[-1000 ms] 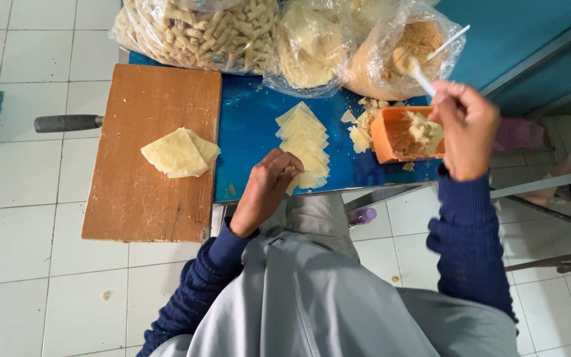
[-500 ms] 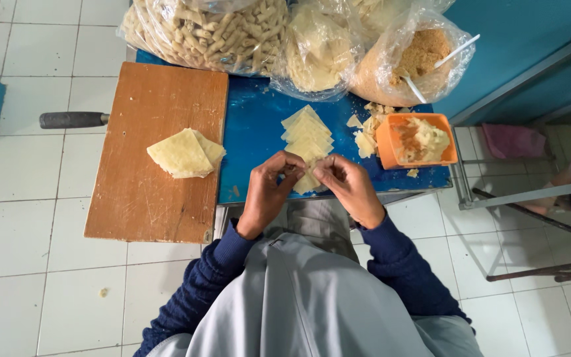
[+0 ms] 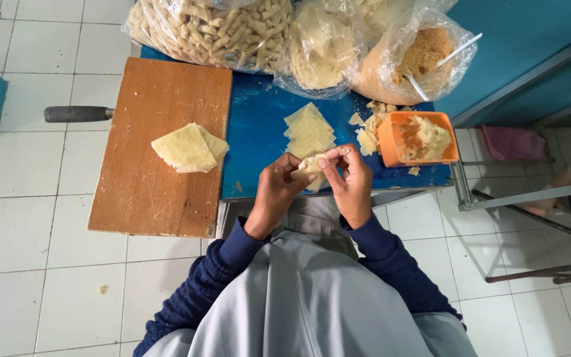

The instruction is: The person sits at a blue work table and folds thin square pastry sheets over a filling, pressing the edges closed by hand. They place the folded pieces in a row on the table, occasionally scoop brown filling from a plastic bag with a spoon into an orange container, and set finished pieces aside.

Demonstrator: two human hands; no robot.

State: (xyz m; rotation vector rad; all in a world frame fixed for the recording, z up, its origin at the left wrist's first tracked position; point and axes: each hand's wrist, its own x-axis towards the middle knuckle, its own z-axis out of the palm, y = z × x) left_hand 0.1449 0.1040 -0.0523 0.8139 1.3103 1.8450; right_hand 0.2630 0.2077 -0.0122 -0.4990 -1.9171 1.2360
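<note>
Wrapper [image 3: 310,168], pale and folded, is held above the near edge of the blue surface [image 3: 259,145], pinched between both hands. Left hand [image 3: 276,192] fingers are closed on its left side; right hand [image 3: 351,182] fingers are closed on its right and top. Just beyond, a fanned stack of wrappers [image 3: 308,129] lies on the surface. An orange tub [image 3: 418,139] of filling sits toward the right edge. A wooden board [image 3: 160,145] at the left edge carries another wrapper pile [image 3: 188,148]. Plastic bags [image 3: 285,36] are lined along the far edge.
</note>
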